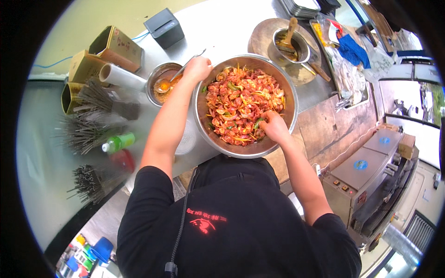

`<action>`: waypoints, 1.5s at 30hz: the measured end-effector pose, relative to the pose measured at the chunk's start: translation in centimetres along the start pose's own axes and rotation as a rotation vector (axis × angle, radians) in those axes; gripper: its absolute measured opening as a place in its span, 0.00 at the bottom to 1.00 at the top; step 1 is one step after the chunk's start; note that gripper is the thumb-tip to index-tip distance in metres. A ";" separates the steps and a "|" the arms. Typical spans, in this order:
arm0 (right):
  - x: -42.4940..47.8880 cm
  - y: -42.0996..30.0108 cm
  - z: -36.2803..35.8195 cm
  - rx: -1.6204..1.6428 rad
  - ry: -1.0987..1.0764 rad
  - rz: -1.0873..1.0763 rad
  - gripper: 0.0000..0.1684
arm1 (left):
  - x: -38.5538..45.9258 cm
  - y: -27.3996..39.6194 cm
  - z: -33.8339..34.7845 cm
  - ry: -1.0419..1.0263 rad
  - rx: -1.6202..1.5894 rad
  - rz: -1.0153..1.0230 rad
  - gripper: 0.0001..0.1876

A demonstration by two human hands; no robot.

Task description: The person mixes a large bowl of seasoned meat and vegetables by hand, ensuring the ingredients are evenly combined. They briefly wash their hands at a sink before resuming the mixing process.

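Observation:
A large stainless-steel mixing bowl (295,104) stands before me, filled with raw sliced meat (240,100) coated in reddish seasoning, with onion and green pepper pieces mixed in. My left hand (199,69) curls at the bowl's upper left rim. Just beside that hand runs the handle of a metal ladle (163,85), whose cup rests in a smaller steel bowl (150,88) of orange-brown sauce or seasoning. Reaching inside the large bowl, my right hand (274,127) has its fingers partly sunk in the meat at the lower right. Whether those fingers grip any pieces is hidden.
At the upper right, a round wooden board (259,34) carries a steel pot (306,52) with a brush and a knife (320,71). Leftward are a plastic-film roll (121,76), skewer bundles (83,135) and a green-labelled bottle (120,142). A metal grill machine (361,170) stands right.

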State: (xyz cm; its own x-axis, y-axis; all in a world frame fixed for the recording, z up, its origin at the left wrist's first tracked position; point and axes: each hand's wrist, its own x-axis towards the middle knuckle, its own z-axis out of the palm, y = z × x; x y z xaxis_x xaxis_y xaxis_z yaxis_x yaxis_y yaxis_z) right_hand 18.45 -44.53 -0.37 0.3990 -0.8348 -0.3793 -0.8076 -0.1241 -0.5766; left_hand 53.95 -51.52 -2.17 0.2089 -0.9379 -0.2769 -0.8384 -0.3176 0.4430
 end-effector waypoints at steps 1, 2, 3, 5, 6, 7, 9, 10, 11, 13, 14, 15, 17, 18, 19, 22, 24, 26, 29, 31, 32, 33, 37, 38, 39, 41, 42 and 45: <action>-0.1 -0.1 0.0 0.006 0.008 0.002 0.21 | -0.2 -0.5 -0.2 0.045 -0.022 0.021 0.14; -0.2 -0.2 -0.2 0.012 0.015 0.002 0.21 | -0.3 -1.1 -0.3 0.094 -0.033 0.017 0.14; -0.2 -0.2 -0.3 0.016 0.021 0.001 0.21 | -0.7 -1.0 -0.6 0.143 -0.045 0.011 0.13; 0.2 0.4 -0.2 0.023 0.033 -0.003 0.22 | -2.1 -0.3 -0.1 0.202 -0.144 0.014 0.13; 0.4 0.1 -0.5 0.033 0.039 0.021 0.22 | -3.6 1.6 -0.2 0.176 -0.180 0.018 0.13; 0.6 -0.1 -0.7 0.041 0.042 0.041 0.23 | -5.3 3.3 0.0 0.150 -0.217 0.015 0.13; 1.9 0.9 -0.4 0.039 0.141 0.046 0.27 | -8.0 4.6 3.5 0.091 -0.234 0.127 0.11; 2.7 2.0 -0.2 -0.031 0.238 0.015 0.32 | -9.0 5.3 4.9 0.078 -0.191 0.103 0.11; 3.4 2.8 0.2 -0.099 0.332 -0.016 0.36 | -9.7 5.6 6.3 0.063 -0.148 0.075 0.11; 5.6 3.5 0.5 -0.013 0.387 0.117 0.48 | -9.9 5.8 9.3 0.451 -0.010 0.135 0.18; 7.4 4.2 1.3 0.191 0.325 0.114 0.49 | -9.4 5.6 10.0 0.359 0.017 0.050 0.34; 9.2 5.2 2.0 0.392 0.261 0.117 0.50 | -8.4 5.5 10.6 0.288 -0.160 0.038 0.39; 13.2 6.6 4.1 0.761 0.194 0.107 0.47 | -5.5 5.8 11.4 0.133 -0.514 0.026 0.50; 14.2 5.5 3.9 0.856 0.086 0.139 0.42 | -4.3 5.7 11.4 0.028 -0.631 -0.027 0.59; 14.4 3.1 3.1 0.947 -0.038 0.168 0.37 | -3.3 5.2 12.0 -0.019 -0.747 -0.120 0.55; 12.8 -2.6 1.3 1.237 -0.290 0.238 0.34 | -2.6 6.4 12.1 -0.104 -1.336 -0.100 0.41; 12.5 -1.8 2.1 1.280 -0.352 0.170 0.33 | -2.8 6.4 11.1 -0.260 -1.521 -0.099 0.28; 11.6 -1.4 1.7 1.178 -0.340 0.078 0.33 | -4.7 7.9 8.5 -0.323 -1.446 -0.074 0.24; 7.6 -5.1 -2.2 0.907 -0.204 -0.238 0.30 | -7.9 8.1 6.3 -0.189 -1.279 0.163 0.23; 6.8 -3.9 -2.6 0.774 -0.144 -0.299 0.31 | -9.8 7.8 5.3 -0.080 -0.993 0.340 0.26; 6.3 -2.8 -2.3 0.704 -0.122 -0.300 0.32 | -10.8 7.3 5.2 -0.036 -0.815 0.423 0.29; 5.6 -2.1 -2.3 0.631 -0.110 -0.305 0.34 | -11.6 6.2 4.9 -0.059 -0.512 0.491 0.30; 2.9 3.3 -1.5 -0.025 -0.052 -0.139 0.48 | -14.7 3.4 6.0 -0.253 -0.206 0.203 0.39; 2.6 4.1 -1.4 -0.046 -0.048 -0.048 0.50 | -15.0 2.7 7.5 -0.177 -0.348 0.054 0.41; 3.3 4.0 -0.9 0.211 -0.035 0.021 0.49 | -14.8 2.5 8.5 -0.133 -0.440 -0.063 0.42; 4.6 3.1 0.8 0.727 -0.013 0.183 0.48 | -13.2 3.2 10.5 -0.101 -0.786 -0.276 0.44; 5.2 2.3 1.6 0.779 -0.047 0.268 0.50 | -11.8 3.8 11.1 -0.135 -1.006 -0.348 0.46; 7.6 -0.9 2.1 0.996 -0.248 0.282 0.52 | -8.4 4.9 12.7 -0.143 -1.155 -0.284 0.40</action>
State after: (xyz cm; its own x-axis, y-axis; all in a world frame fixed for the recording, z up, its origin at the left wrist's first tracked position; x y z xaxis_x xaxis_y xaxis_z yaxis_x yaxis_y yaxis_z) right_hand 23.13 -49.61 -4.29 0.4209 -0.6181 -0.6639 -0.2103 0.6454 -0.7343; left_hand 41.69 -43.48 -8.47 0.1944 -0.8131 -0.5487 0.1919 -0.5171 0.8342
